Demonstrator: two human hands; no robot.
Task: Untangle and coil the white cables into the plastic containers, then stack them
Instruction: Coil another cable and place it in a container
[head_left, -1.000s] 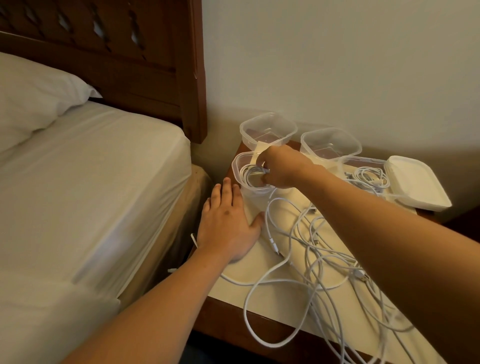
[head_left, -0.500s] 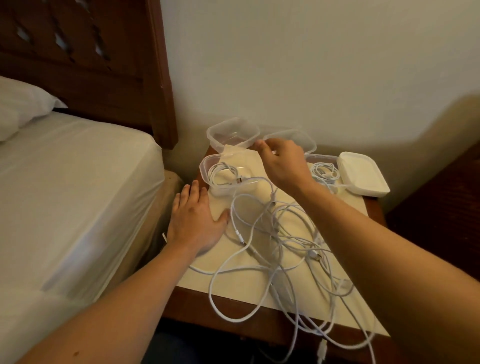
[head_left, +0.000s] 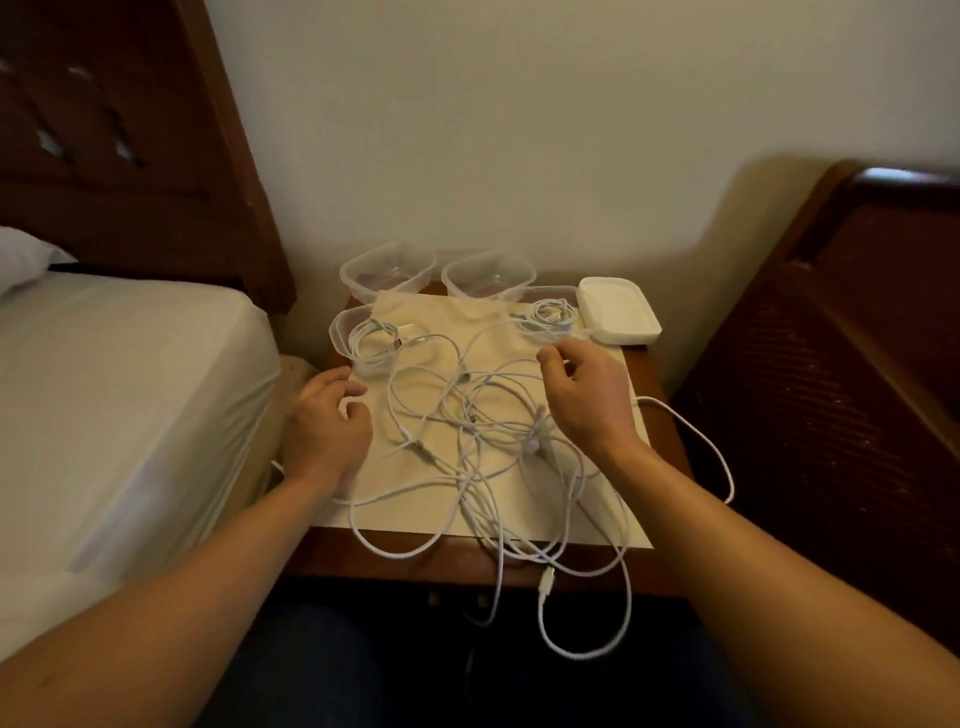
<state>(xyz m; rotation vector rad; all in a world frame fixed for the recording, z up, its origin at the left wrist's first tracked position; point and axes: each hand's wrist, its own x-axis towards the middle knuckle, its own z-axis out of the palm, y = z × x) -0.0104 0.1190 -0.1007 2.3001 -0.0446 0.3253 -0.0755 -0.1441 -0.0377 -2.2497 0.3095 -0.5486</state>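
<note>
A tangle of white cables (head_left: 483, 431) lies spread over a cream mat (head_left: 415, 322) on a wooden nightstand (head_left: 405, 561). A clear container (head_left: 343, 332) at the mat's left holds one coiled cable, and another container (head_left: 524, 296) at the back right also holds a coil. Two empty clear containers (head_left: 387, 270) (head_left: 488, 273) stand by the wall. My left hand (head_left: 324, 426) rests at the mat's left edge, fingers loosely curled, over a cable strand. My right hand (head_left: 587, 395) hovers over the tangle's right side, fingers curled and apart, in front of the right container.
White lids (head_left: 618, 317) sit stacked at the nightstand's back right corner. Several cable loops and a connector (head_left: 546, 579) hang over the front edge. A bed (head_left: 130, 389) with a dark headboard (head_left: 130, 156) is close on the left, and dark wooden furniture (head_left: 857, 364) stands on the right.
My right hand left the left container and moved right and nearer, over the tangle. My left hand went from flat to curled. The view swung right.
</note>
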